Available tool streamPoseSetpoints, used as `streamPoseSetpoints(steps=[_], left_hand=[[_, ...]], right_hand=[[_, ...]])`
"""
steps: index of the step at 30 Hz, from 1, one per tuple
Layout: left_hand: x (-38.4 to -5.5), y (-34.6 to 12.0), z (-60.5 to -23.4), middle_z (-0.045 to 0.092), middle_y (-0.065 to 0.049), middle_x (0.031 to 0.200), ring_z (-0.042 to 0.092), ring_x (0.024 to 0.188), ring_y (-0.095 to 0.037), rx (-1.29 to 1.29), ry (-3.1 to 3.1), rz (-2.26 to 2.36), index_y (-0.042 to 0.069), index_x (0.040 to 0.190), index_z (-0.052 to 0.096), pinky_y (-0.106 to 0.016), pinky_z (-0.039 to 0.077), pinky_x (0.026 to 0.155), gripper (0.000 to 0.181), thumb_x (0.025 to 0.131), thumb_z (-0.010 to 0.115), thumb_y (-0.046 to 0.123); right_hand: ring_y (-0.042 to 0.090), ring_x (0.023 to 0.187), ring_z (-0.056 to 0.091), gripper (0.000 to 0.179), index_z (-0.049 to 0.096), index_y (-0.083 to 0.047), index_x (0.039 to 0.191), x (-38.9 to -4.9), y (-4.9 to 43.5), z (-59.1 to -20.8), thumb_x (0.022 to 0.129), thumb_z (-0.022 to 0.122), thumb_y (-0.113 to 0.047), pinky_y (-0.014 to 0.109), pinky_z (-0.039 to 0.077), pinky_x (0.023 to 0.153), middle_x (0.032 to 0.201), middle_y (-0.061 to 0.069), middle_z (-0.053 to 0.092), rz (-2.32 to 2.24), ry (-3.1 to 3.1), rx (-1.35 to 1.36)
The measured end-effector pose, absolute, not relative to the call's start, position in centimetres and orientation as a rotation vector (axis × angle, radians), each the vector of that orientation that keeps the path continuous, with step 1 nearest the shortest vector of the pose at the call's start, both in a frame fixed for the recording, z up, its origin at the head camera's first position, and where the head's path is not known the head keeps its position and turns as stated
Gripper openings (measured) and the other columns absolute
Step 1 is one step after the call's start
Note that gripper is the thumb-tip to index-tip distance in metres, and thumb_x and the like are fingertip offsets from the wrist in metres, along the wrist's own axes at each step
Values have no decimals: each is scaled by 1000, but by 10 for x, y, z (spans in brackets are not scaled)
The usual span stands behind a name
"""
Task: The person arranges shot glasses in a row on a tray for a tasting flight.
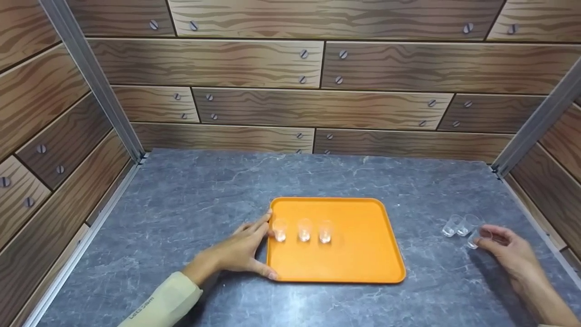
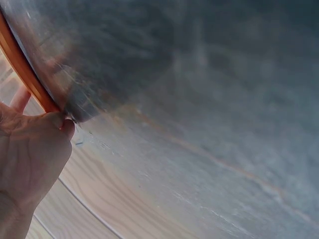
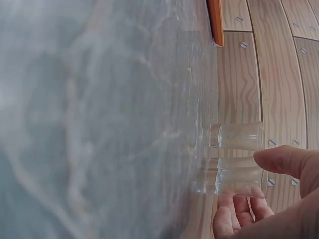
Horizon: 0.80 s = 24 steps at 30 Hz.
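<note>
The left hand (image 1: 245,247) spreads its fingers and thumb along the left rim of a smooth, matte orange tray (image 1: 363,254), a shallow rectangle with rounded corners and a raised lip. Three clear tumblers (image 1: 304,230) stand upright in a row on the tray's left half, thick-based and flaring slightly toward the mouth. Well to the right, the right hand (image 1: 517,256) pinches a matching clear cup (image 1: 475,240) between thumb and fingers; just beyond and left of it stand two more glasses (image 1: 450,227). Underneath lies a grey marble-patterned tabletop (image 1: 199,190) with pale veins, backed by wood-grain panels (image 1: 254,63) patterned with slotted screws.
</note>
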<state>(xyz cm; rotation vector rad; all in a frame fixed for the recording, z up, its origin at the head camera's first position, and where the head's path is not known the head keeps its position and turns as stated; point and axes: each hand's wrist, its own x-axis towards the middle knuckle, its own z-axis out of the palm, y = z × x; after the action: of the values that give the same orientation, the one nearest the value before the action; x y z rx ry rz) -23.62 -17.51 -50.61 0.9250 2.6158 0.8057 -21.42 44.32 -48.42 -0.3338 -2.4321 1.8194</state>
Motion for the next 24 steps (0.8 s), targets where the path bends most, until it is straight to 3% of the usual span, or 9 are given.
streamPoseSetpoints(steps=[12,24], left_hand=[[-237,-175,-506,8,-18,181,16,164,-34,919,2606,812,22,142,48,-66,12,128,90,79,87,73],[-236,-174,-505,7,-17,181,14,165,-33,907,2596,823,23,142,48,-64,11,129,90,79,88,73]], right_hand=[[-9,89,63,31,74,-36,102,-211,446,-488,101,78,-5,10,50,78,95,-26,71,1861,-2436,-329],[-5,87,66,32,77,-30,101,-209,445,-488,100,76,1,11,52,77,94,-20,75,1959,-2373,-304]])
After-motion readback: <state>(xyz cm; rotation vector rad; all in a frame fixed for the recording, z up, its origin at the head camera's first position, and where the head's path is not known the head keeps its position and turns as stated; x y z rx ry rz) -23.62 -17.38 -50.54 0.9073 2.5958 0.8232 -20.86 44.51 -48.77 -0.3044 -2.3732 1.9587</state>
